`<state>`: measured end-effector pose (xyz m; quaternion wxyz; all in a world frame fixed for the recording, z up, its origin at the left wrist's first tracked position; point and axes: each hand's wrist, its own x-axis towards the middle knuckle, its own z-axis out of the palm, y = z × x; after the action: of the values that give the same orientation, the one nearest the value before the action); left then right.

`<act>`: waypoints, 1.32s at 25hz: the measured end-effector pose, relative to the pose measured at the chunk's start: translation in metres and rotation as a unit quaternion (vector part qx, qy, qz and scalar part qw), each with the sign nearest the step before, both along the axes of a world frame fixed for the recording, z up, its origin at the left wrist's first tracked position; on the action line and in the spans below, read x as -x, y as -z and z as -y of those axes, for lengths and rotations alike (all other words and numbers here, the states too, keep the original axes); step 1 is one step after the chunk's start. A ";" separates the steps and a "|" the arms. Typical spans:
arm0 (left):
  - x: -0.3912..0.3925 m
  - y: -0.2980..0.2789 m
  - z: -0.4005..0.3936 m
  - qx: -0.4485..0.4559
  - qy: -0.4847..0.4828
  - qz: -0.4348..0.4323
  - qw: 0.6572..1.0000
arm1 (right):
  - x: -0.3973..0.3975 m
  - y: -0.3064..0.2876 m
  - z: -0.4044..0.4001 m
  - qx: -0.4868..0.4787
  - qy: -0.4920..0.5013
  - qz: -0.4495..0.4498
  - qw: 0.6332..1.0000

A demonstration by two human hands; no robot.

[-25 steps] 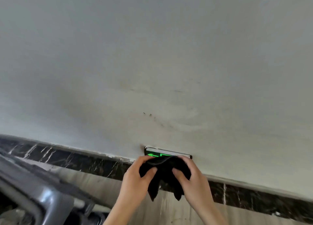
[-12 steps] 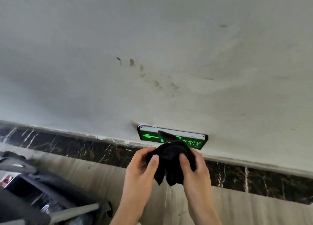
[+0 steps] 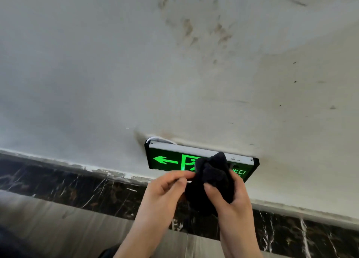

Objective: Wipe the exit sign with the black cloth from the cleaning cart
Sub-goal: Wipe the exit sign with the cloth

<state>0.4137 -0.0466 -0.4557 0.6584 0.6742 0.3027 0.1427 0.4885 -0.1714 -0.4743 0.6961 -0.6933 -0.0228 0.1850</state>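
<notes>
Low on the wall, down at about six o'clock from where I stand, the green exit sign (image 3: 174,160) sits just above the dark marble skirting (image 3: 68,183). Its arrow points left, with a running figure beside it; the right part of its face is covered by the black cloth (image 3: 211,178).

The cloth is bunched into a lump, held up in front of the sign's right half. Whether it actually presses on the sign I cannot tell. A loose tail of it hangs down between the two hands.

The right hand (image 3: 233,201), at three o'clock of the cloth, has a clenched grip on the bundle, thumb across its front and fingers wrapped behind. The left hand (image 3: 165,191), at nine o'clock, pinches the cloth's left edge with its fingertips, the other fingers curled in loosely.

The pale wall (image 3: 97,73) above carries brownish smudges (image 3: 204,30) towards one o'clock. A white cable (image 3: 155,140) loops out behind the sign's top left corner.
</notes>
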 end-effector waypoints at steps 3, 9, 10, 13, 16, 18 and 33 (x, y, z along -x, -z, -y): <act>-0.006 -0.007 -0.032 -0.188 -0.059 0.027 0.980 | -0.004 0.004 0.000 0.015 0.027 0.038 0.999; -0.065 -0.066 -0.098 -0.701 -0.103 0.180 0.683 | -0.010 -0.003 -0.027 0.168 0.049 0.283 0.943; -0.078 -0.074 -0.107 -0.755 -0.083 0.204 0.618 | -0.013 -0.002 -0.035 0.192 0.067 0.349 0.915; -0.112 -0.090 -0.131 -0.847 -0.013 0.255 0.466 | -0.024 0.009 -0.062 0.243 0.115 0.519 0.811; -0.134 -0.090 -0.150 -0.875 0.011 0.247 0.417 | -0.033 0.024 -0.092 0.259 0.112 0.611 0.740; -0.143 -0.085 -0.159 -0.889 -0.008 0.240 0.390 | -0.036 0.036 -0.110 0.279 0.074 0.634 0.717; -0.155 -0.080 -0.165 -0.899 -0.040 0.264 0.348 | -0.057 0.052 -0.122 0.431 -0.137 0.545 0.706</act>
<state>0.5687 0.1182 -0.3757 -0.3030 0.7763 -0.1696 0.5261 0.5455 -0.0499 -0.5264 0.1551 -0.8871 -0.4111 -0.1418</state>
